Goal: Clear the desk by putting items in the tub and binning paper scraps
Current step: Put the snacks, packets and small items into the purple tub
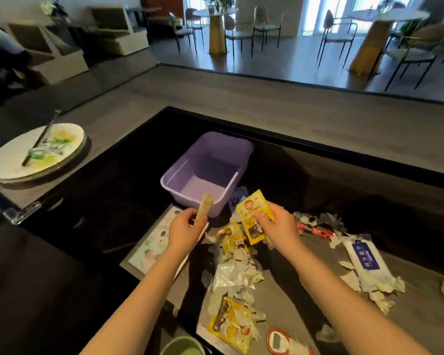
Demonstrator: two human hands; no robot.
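The empty purple tub (217,149) lies just beyond the 2 hands, nearer the left hand (187,228) gripping an upright tan stick pack (204,206), while the right hand (280,226) pinches a yellow sachet (253,213).

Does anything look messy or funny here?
Yes. Torn paper scraps lie scattered over the desk, among the yellow snack packets and around the wet wipes pack. The purple tub is empty, so nothing is tidied away yet.
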